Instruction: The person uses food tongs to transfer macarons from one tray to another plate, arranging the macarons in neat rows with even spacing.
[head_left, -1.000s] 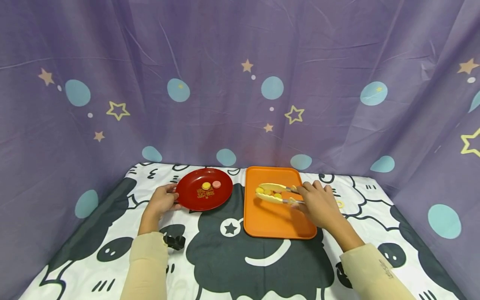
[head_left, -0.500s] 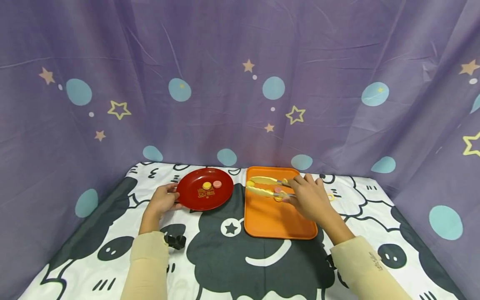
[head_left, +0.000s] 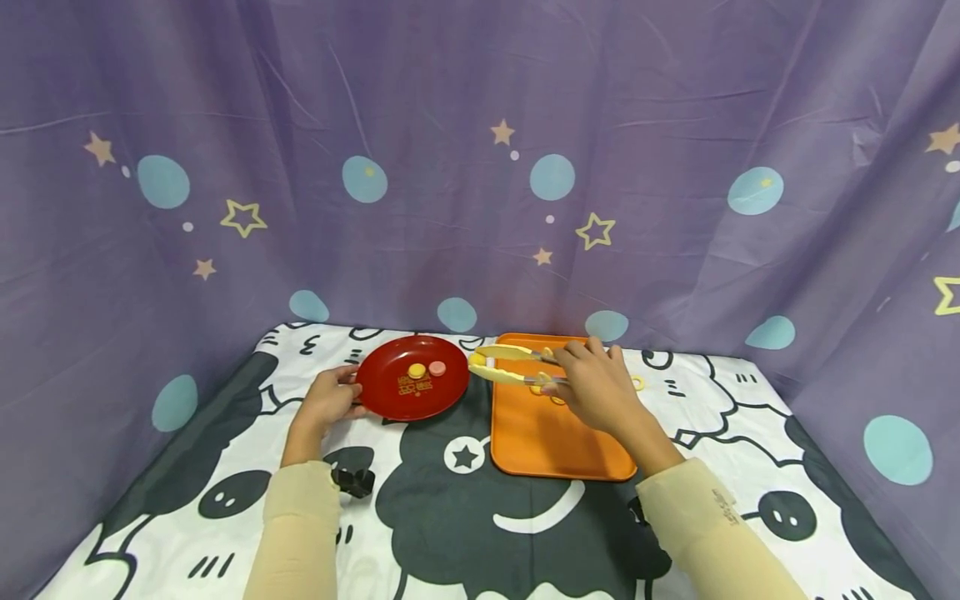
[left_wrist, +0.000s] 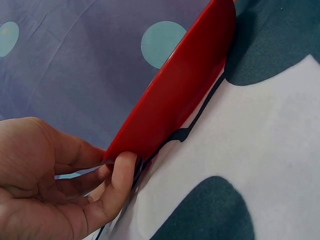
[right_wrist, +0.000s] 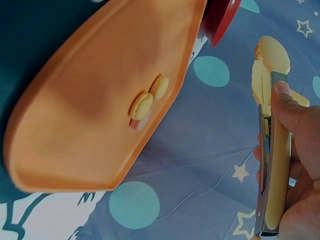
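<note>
My left hand pinches the near-left rim of a round red plate; in the left wrist view its thumb lies at the upper rim and fingers curl beneath. A yellow macaron and a pink macaron sit on the plate. My right hand grips yellow-tipped tongs, held raised over the orange tray's far-left edge. Between the tong tips shows a yellow macaron, with a pale bit beside it. In the right wrist view, yellow macarons and a pink macaron lie on the tray.
The orange tray lies just right of the plate. A sheep-patterned cloth covers the table, and a purple curtain hangs directly behind it. Part of a yellow ring shows beyond my right hand.
My right hand has carried the tongs leftward from above the tray's macarons to the gap by the plate, with a yellow macaron between the tips. My left hand and the plate stay put.
</note>
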